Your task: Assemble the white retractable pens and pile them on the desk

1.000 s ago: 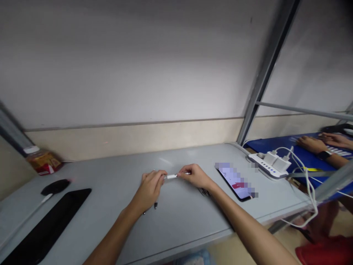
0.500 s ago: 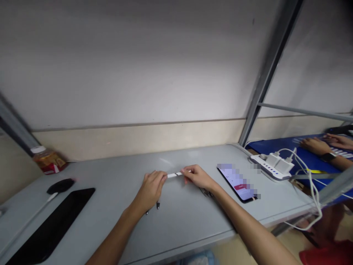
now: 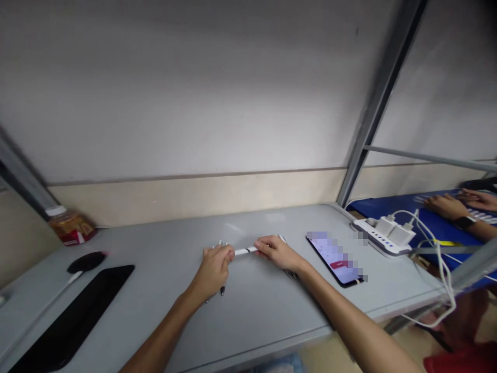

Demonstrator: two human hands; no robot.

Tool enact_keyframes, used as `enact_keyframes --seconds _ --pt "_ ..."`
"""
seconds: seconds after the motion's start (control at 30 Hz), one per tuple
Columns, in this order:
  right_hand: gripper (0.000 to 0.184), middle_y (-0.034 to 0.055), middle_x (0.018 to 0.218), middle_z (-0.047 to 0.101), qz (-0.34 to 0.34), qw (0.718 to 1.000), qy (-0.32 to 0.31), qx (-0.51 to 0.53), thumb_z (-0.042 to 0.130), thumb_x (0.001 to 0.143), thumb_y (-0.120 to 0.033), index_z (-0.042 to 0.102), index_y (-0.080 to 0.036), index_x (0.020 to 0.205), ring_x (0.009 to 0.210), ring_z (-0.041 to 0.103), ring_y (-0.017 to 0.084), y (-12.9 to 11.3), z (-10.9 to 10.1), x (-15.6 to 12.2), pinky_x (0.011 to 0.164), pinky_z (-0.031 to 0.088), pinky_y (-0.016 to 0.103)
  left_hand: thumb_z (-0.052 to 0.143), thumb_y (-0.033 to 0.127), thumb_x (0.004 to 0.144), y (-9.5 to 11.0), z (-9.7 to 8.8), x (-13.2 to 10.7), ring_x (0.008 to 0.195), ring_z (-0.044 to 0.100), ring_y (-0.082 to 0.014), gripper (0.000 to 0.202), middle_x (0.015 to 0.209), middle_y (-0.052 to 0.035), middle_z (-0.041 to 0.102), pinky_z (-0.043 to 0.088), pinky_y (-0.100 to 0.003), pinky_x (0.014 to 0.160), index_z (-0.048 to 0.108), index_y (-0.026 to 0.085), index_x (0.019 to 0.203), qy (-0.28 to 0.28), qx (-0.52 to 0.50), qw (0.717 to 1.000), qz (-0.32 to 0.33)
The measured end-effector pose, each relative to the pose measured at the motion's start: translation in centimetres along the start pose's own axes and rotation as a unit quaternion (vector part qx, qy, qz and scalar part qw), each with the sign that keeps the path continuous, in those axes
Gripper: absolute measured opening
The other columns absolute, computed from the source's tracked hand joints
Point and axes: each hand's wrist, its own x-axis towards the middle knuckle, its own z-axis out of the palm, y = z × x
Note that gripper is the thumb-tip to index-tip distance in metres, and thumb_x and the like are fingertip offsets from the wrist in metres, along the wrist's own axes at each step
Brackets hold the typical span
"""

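Both of my hands grip a slim white pen [image 3: 241,252] with a dark band, held roughly level above the grey desk [image 3: 248,321]. My left hand [image 3: 214,267] is closed around its left end. At the other end, the fingers of my right hand [image 3: 276,252] pinch it. Beneath my left hand lie pens [image 3: 222,291], mostly hidden, with dark tips toward me and pale ends beyond the knuckles. More slim pen-like items [image 3: 282,239] lie partly under my right hand; a white end shows behind it and dark tips below the wrist.
On the right are a phone [image 3: 334,259] with a lit screen and a white power strip [image 3: 380,243] with plugs and cables. A bottle [image 3: 72,226], a black round object [image 3: 86,262] and a black tablet-like slab [image 3: 77,318] sit left. Another person's hands [image 3: 446,206] rest at a blue table.
My hands and the pen have shifted slightly down and left. The white end behind my right hand and pale pen ends behind my left hand now show more.
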Motion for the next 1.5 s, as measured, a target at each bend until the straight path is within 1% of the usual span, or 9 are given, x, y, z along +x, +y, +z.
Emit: enact_keyframes --seconds 0.47,0.6,0.83,1.0,1.13,1.2,1.33,1.4,1.5 --pt "0.029 0.0070 0.084 0.060 -0.178 0.947 0.089 -0.251 0.040 0.098 -0.034 0.061 -0.016 0.093 0.081 0.052 0.017 -0.3 0.9 -0.6 0.075 0.039 0.026 0.030 0.022 0.091 -0.2 -0.8 -0.1 0.057 0.046 -0.0137 0.029 0.060 0.0027 0.048 0.035 -0.026 0.059 0.040 0.021 0.064 -0.041 -0.091 0.995 -0.016" --pt "0.026 0.0083 0.087 0.062 -0.148 0.947 0.084 -0.274 0.040 0.098 -0.032 0.061 -0.016 0.096 0.082 0.054 0.018 -0.5 0.5 -0.7 0.074 0.039 0.027 0.030 0.017 0.092 -0.2 -0.6 -0.1 0.068 0.050 -0.0156 0.027 0.068 0.0014 0.055 0.035 -0.031 0.073 0.048 0.020 0.071 0.003 -0.007 1.000 0.003" --pt "0.030 0.0063 0.088 0.065 -0.069 0.949 -0.052 -0.303 0.054 0.088 -0.033 0.058 -0.019 0.114 0.074 0.056 0.017 -2.5 2.0 -0.1 0.065 0.034 0.026 0.034 0.017 0.094 0.5 -1.3 -0.4 0.080 0.046 -0.0192 0.025 0.077 -0.0017 0.060 0.027 -0.035 0.075 0.055 0.020 0.080 0.005 0.096 0.991 0.090" --pt "0.023 -0.0037 0.059 0.041 0.077 0.984 -0.158 -0.042 0.046 0.088 -0.035 0.050 -0.017 0.075 0.050 0.035 0.009 -2.4 2.2 1.4 0.049 0.026 0.022 0.033 0.020 0.097 1.7 -1.5 -0.5 0.089 0.047 -0.0212 0.023 0.092 -0.0053 0.060 0.028 -0.037 0.078 0.056 0.020 0.099 0.027 0.139 0.983 0.120" --pt "0.029 -0.0101 0.054 0.019 0.226 0.878 -0.364 0.214 0.042 0.087 -0.045 0.034 -0.022 0.071 0.041 0.010 0.007 -1.7 0.9 1.8 0.038 0.012 0.019 0.035 0.018 0.095 2.3 -1.2 -0.6 0.085 0.047 -0.0218 0.023 0.084 -0.0062 0.059 0.028 -0.038 0.076 0.055 0.019 0.085 0.014 0.179 0.972 0.155" --pt "0.031 -0.0100 0.055 0.019 0.216 0.878 -0.371 0.213 0.044 0.086 -0.044 0.030 -0.022 0.070 0.041 0.010 0.006 -1.8 0.8 1.5 0.038 0.012 0.019 0.037 0.013 0.091 2.2 -1.0 -0.7 0.081 0.047 -0.0217 0.021 0.079 -0.0061 0.059 0.028 -0.038 0.073 0.053 0.019 0.077 0.011 0.177 0.971 0.162" --pt "0.032 -0.0038 0.056 0.040 0.052 0.973 -0.217 -0.056 0.041 0.091 -0.042 0.043 -0.018 0.070 0.047 0.035 0.008 -2.8 2.0 0.8 0.046 0.027 0.022 0.038 0.003 0.082 1.6 -0.9 -0.7 0.076 0.048 -0.0200 0.022 0.071 -0.0045 0.058 0.029 -0.037 0.072 0.049 0.019 0.071 0.018 0.127 0.982 0.136" --pt "0.026 0.0033 0.065 0.056 -0.037 0.953 -0.141 -0.265 0.040 0.094 -0.035 0.053 -0.017 0.080 0.057 0.049 0.014 -3.3 2.6 0.6 0.053 0.032 0.025 0.037 0.003 0.082 1.3 -0.7 -0.7 0.076 0.049 -0.0198 0.023 0.071 -0.0042 0.058 0.029 -0.037 0.072 0.049 0.019 0.069 0.023 0.108 0.987 0.117" --pt "0.025 0.0103 0.078 0.066 -0.063 0.877 -0.091 -0.467 0.033 0.096 -0.022 0.056 -0.017 0.104 0.066 0.061 0.022 -3.7 3.1 0.7 0.058 0.037 0.029 0.033 0.009 0.088 1.0 -0.4 -0.5 0.077 0.051 -0.0200 0.026 0.072 -0.0038 0.061 0.029 -0.036 0.072 0.049 0.019 0.070 0.026 0.099 0.992 0.074"
